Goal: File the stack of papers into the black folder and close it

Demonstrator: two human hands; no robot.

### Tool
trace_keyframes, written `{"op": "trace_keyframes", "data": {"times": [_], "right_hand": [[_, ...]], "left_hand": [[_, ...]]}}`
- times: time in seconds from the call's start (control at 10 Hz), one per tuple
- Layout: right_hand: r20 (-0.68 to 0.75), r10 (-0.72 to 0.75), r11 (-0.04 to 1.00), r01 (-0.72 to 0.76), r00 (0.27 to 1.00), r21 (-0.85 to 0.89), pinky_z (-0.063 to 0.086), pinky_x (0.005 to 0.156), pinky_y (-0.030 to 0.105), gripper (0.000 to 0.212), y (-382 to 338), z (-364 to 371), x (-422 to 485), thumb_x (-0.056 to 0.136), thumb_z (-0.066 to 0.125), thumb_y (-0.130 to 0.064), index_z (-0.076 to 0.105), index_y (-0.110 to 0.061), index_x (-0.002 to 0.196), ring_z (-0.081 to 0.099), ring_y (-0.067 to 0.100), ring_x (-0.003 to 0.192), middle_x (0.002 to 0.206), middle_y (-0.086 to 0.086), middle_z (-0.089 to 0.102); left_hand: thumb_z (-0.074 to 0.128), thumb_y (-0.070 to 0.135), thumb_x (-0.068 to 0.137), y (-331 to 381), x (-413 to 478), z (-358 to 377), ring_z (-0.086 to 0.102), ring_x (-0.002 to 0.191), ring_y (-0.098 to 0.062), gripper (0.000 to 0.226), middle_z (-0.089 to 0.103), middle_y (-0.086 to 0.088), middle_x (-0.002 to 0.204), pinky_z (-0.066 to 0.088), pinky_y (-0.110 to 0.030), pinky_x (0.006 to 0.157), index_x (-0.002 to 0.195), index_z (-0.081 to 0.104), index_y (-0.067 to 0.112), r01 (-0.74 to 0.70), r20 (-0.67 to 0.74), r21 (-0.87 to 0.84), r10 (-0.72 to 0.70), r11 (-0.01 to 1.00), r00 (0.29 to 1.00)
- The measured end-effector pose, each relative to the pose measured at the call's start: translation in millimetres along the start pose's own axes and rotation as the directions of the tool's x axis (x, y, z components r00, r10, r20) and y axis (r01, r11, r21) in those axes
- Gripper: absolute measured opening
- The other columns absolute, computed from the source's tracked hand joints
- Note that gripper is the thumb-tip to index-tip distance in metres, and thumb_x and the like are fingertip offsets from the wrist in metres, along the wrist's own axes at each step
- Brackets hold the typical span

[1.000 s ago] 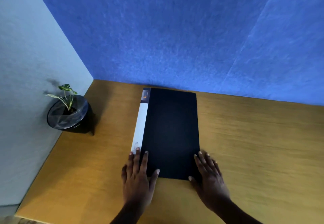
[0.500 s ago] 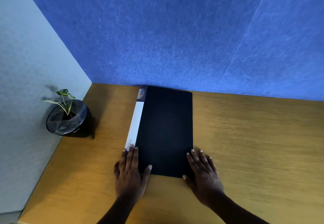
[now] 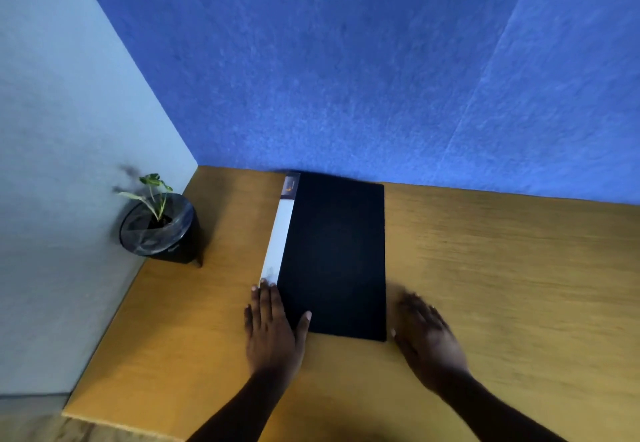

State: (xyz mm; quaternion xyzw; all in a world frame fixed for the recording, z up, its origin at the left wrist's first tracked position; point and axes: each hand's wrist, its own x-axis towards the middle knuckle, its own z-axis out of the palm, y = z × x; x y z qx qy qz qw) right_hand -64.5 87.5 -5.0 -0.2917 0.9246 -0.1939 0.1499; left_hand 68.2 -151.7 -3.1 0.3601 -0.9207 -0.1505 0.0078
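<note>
The black folder (image 3: 334, 254) lies shut and flat on the wooden desk (image 3: 502, 268), its far end against the blue wall, a white spine strip along its left edge. My left hand (image 3: 273, 334) rests flat on the folder's near left corner, fingers together over the spine, thumb on the cover. My right hand (image 3: 424, 337) is blurred and lies flat on the desk just right of the folder's near right corner, off the cover. No loose papers are visible.
A small potted plant (image 3: 161, 227) in a black pot stands at the desk's left side against the pale wall. A blue felt wall closes the back. The desk's near left edge (image 3: 114, 422) is in view.
My right hand has slid off the folder's near right corner onto the desk to the right. The left hand stays on the near left corner. The folder has not opened.
</note>
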Motion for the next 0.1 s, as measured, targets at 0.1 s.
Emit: {"op": "trace_keyframes", "data": {"times": [0.1], "right_hand": [[-0.087, 0.101, 0.995, -0.1, 0.991, 0.015, 0.035, 0.114, 0.044, 0.064, 12.1, -13.6, -8.5, 0.093, 0.057, -0.039, 0.035, -0.019, 0.149, 0.033, 0.021, 0.143, 0.157, 0.004, 0.035]], "left_hand": [[0.023, 0.068, 0.091, 12.0, -2.1, 3.4, -0.009, 0.15, -0.021, 0.088, 0.002, -0.008, 0.165, 0.0, -0.038, 0.121, 0.155, 0.005, 0.01, -0.102, 0.036, 0.005, 0.102, 0.995, 0.994]]}}
